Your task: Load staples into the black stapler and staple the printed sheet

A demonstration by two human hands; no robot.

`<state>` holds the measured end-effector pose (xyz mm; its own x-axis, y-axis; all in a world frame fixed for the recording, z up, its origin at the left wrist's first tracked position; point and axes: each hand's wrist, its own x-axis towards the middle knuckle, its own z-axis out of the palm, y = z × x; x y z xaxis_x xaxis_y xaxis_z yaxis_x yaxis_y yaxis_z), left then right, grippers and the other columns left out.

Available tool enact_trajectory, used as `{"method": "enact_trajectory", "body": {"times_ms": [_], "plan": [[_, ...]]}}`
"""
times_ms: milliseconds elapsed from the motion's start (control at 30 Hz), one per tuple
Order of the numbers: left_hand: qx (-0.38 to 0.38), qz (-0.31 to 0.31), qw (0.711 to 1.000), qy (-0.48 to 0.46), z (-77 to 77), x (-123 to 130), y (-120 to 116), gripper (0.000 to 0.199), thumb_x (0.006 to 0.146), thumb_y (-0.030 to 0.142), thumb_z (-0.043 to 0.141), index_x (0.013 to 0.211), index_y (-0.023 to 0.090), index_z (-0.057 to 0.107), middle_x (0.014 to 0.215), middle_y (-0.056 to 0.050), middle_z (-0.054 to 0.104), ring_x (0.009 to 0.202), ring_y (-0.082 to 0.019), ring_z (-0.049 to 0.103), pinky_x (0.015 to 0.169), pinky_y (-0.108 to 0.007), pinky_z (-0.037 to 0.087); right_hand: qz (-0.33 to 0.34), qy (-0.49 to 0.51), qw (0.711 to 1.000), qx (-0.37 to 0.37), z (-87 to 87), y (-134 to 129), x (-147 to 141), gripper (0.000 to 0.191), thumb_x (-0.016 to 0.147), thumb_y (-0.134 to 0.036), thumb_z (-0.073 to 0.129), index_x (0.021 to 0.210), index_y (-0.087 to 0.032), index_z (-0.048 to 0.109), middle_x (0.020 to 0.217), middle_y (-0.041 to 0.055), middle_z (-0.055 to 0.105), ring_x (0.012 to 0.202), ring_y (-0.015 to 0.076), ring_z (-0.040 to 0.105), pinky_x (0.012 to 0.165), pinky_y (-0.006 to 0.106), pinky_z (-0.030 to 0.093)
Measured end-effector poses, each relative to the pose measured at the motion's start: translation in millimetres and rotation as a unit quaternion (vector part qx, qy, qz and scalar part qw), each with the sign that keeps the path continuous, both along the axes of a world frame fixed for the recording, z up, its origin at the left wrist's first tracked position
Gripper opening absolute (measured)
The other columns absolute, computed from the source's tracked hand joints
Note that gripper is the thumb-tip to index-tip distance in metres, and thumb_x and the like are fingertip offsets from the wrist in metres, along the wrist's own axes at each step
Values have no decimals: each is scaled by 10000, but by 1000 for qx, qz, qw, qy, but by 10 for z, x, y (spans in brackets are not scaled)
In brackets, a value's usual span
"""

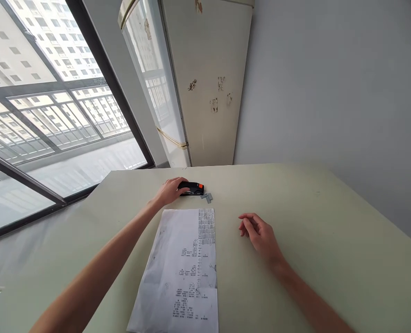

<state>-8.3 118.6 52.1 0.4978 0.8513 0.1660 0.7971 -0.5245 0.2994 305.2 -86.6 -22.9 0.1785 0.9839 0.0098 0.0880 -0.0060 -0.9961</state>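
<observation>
My left hand (172, 190) is closed round the left end of a black stapler (193, 188) with an orange patch, which lies on the table beyond the paper. Several small grey staple strips (208, 197) lie just right of and nearer than the stapler. Printed white paper (184, 273) lies flat between my forearms, its text towards the right side. My right hand (257, 233) hovers over or rests on the table right of the paper, fingers curled loosely with gaps between them, holding nothing visible.
The pale table (295, 199) spreads under everything. Beyond its far edge stands a worn fridge (212, 60) with peeled patches. A grey wall (330, 83) is at the right, a dark-framed window (115, 88) at the left.
</observation>
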Motion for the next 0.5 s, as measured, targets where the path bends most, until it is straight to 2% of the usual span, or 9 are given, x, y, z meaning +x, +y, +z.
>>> {"method": "enact_trajectory", "body": {"times_ms": [67, 133, 267, 333, 400, 500], "plan": [[3, 22, 1000, -4, 25, -31, -12, 377, 993, 541, 565, 1147, 224, 701, 1135, -96, 776, 966, -296, 712, 886, -425, 545, -1, 9, 1000, 8, -2, 9, 7, 464, 962, -683, 609, 1015, -236, 722, 814, 52, 706, 712, 206, 656, 689, 351, 551], [23, 51, 998, -18, 81, -84, -80, 384, 1004, 525, 541, 1171, 211, 686, 1175, -118, 764, 979, -307, 707, 876, -437, 542, -1, 20, 1000, 11, -9, 23, 14, 450, 958, -672, 621, 1014, -237, 725, 812, 50, 710, 706, 204, 655, 679, 346, 547], [65, 82, 993, -54, 275, -95, -401, 397, 1032, 519, 524, 1247, 209, 645, 1195, -117, 745, 997, -289, 702, 888, -427, 535, -17, 49, 999, 12, -21, 67, 20, 414, 958, -633, 638, 1023, -233, 721, 814, 45, 706, 696, 191, 648, 649, 330, 534], [66, 52, 994, -69, 364, 32, -665, 374, 1030, 533, 558, 1235, 232, 645, 1156, -73, 751, 977, -249, 708, 874, -381, 539, -35, 68, 997, 14, -20, 93, 29, 390, 951, -608, 651, 1019, -229, 714, 803, 39, 693, 680, 184, 636, 633, 325, 529], [42, -34, 994, -100, 403, 259, -971, 342, 1036, 511, 588, 1229, 234, 645, 1120, -60, 754, 958, -230, 714, 838, -357, 544, -58, 84, 995, 16, -8, 113, 56, 363, 946, -581, 656, 1016, -229, 706, 792, 31, 675, 672, 179, 621, 618, 320, 522], [5, -114, 991, -70, 330, 682, -1397, 264, 1049, 448, 602, 1207, 239, 637, 1084, -50, 756, 904, -224, 718, 800, -354, 536, -91, 100, 991, 18, 26, 125, 134, 313, 942, -541, 659, 997, -235, 701, 803, 26, 655, 691, 178, 610, 608, 312, 506]]}}
